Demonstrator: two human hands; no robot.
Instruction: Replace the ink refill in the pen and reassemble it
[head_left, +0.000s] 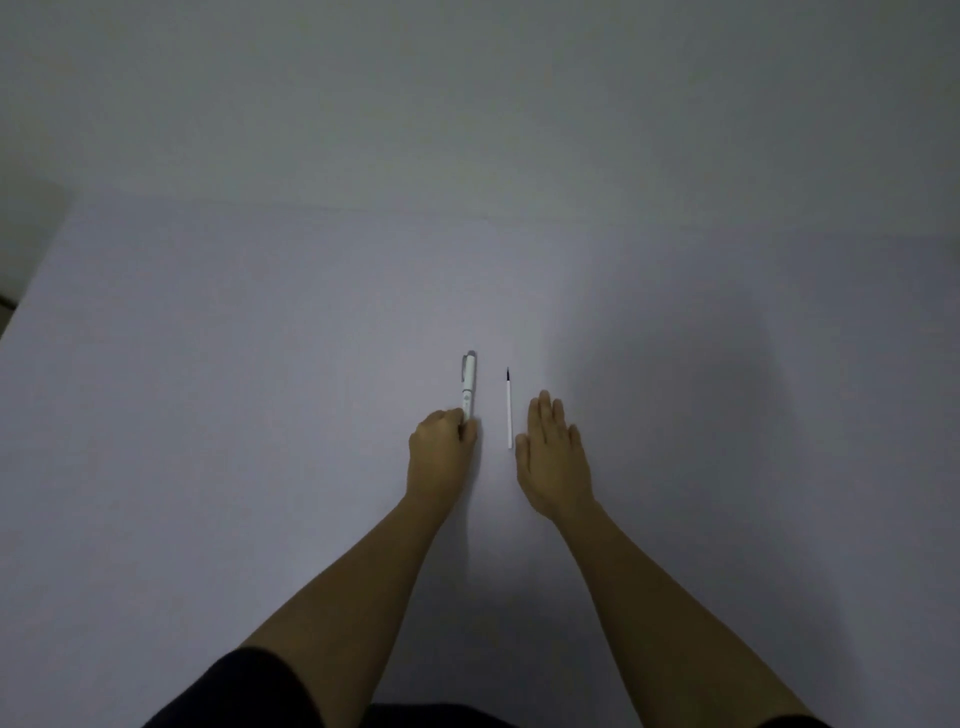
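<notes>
A white pen with its cap on lies on the pale table, pointing away from me. My left hand has its fingers curled around the pen's near end. A thin white ink refill with a dark tip lies parallel to the pen, just to its right. My right hand rests flat on the table, palm down and fingers apart, right beside the refill's near end; whether the thumb touches the refill is unclear. It holds nothing.
The table's far edge meets a grey wall. Its left edge runs diagonally at the left, with a dark floor strip beyond. My dark sleeves show at the bottom of the view.
</notes>
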